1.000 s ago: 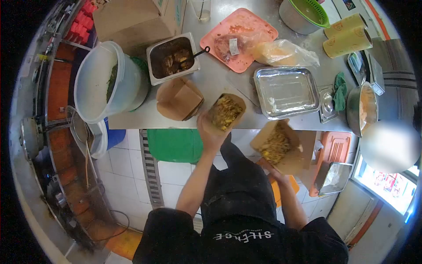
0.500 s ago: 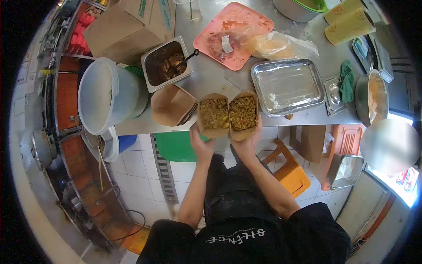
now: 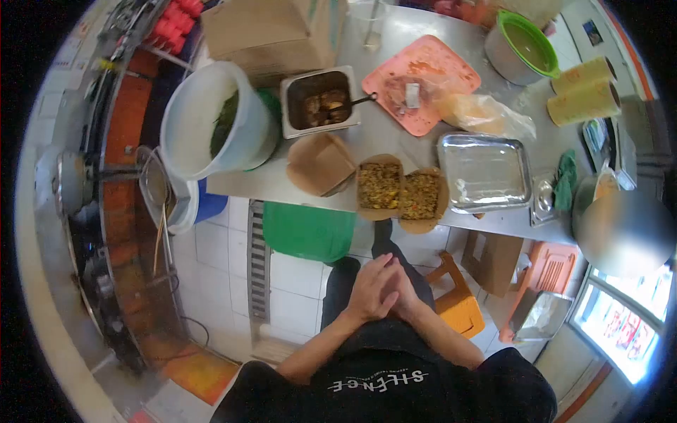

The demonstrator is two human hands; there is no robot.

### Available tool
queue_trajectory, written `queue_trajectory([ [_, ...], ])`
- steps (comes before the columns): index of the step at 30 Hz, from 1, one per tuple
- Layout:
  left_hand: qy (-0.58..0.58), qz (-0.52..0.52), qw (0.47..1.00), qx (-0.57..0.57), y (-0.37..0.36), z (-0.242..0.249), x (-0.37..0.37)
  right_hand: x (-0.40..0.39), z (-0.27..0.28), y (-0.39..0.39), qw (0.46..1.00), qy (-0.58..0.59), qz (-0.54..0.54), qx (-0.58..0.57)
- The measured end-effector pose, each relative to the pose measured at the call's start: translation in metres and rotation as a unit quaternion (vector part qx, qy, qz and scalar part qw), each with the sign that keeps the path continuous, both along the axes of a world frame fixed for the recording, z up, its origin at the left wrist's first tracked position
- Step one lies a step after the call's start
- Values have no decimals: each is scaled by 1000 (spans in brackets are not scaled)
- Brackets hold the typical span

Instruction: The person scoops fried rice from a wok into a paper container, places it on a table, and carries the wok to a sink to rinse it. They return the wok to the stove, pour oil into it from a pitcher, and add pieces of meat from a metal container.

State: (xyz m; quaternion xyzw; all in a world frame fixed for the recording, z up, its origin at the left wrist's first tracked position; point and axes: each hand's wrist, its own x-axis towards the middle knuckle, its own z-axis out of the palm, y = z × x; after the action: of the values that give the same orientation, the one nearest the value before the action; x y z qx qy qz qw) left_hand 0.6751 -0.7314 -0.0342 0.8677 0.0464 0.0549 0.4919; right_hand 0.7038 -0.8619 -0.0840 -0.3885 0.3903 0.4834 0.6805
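Note:
My left hand (image 3: 368,290) and my right hand (image 3: 407,290) meet in front of my apron, below the table edge. Neither appears to hold anything. The fingers look mostly outstretched, with the left thumb apart; part of the right hand is hidden behind the left. Beyond them, two brown paper food boxes (image 3: 378,214) stand side by side at the table's front edge, apart from my hands. Each is filled with what looks like fried rice (image 3: 421,195). Just left of these is a stack of unfilled paper boxes (image 3: 310,166).
A steel pan (image 3: 354,118) with dark food and a ladle stands behind the stack. Left is a large plastic bucket (image 3: 185,134). A pink tray (image 3: 391,63), a steel tray (image 3: 486,209) and a green-rimmed pot (image 3: 502,60) are also on the table. An orange stool (image 3: 462,314) stands below.
Both hands have let go of the filled food boxes, which now rest at the table edge. My hands have drawn back toward my body and come together. The camera view has shifted.

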Motion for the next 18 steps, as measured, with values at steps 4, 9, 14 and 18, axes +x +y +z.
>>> queue_trajectory([
  [4,10,275,955,-110,48,-84,-21,48,92,64,949,-246,97,171],
  [9,-119,280,953,4,130,-37,73,43,68,60,849,-414,240,224],
  [14,-129,179,972,78,171,-54,107,2,98,61,698,-623,353,-26],
  [18,-101,223,962,119,155,-57,63,14,115,55,630,-591,503,18],
])
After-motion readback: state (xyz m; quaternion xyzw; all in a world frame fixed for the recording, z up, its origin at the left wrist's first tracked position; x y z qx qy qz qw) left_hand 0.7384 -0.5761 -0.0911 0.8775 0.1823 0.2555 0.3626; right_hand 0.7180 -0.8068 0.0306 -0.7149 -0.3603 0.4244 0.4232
